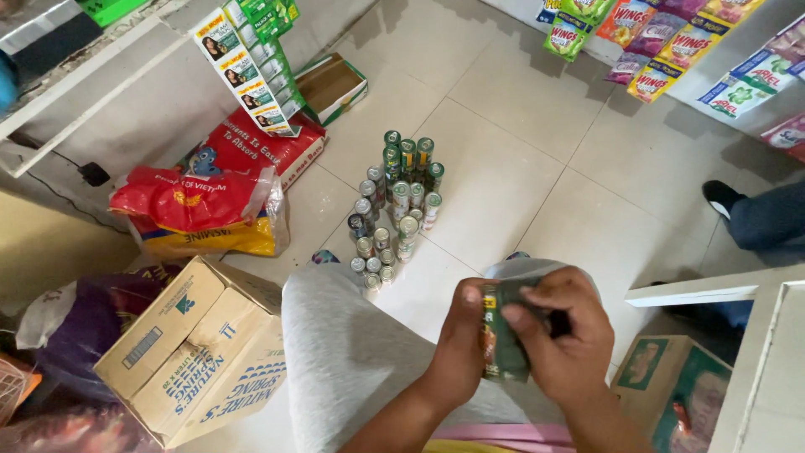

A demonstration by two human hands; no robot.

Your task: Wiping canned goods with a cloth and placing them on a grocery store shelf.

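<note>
Head view: person seated, grey-trousered knees over tiled floor (520, 168).
Left hand (459, 344): clasped around dark green can (501, 335), gripping its left side.
Right hand (563, 331): clasped on same can, fingers (524, 320) across its front.
Can position: above the knees, well apart from the cluster of cans (394, 205) standing on the floor ahead.
Left of cluster: rice sacks (201, 210), cardboard box (197, 352).

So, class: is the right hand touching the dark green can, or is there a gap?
Touching. The head view shows the right hand with fingers wrapped over the dark green can.
</note>
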